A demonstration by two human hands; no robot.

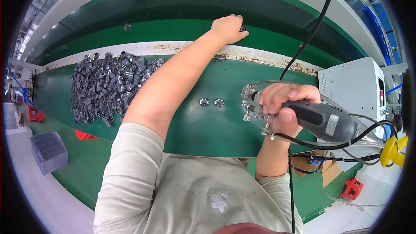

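Observation:
Stretched far forward over the green strip behind the white ledge, my left hand [226, 29] is curled around a small black part [243, 29], mostly hidden by the fingers. My right hand [288, 104] grips a grey and black electric screwdriver [323, 120] above the bench's right side. A metal fixture [251, 100] with thin tubes sits at the tool's tip, which points left. Two small dark parts with shiny metal, a left one [203, 102] and a right one [219, 102], lie side by side on the green bench top, left of that tip.
A large heap of dark parts [104, 86] covers the bench's left side. Another part [127, 26] lies on the far green strip, beyond the worn white ledge [260, 55]. At the right stands a white machine box [351, 89]. Black cables [310, 34] hang around the tool.

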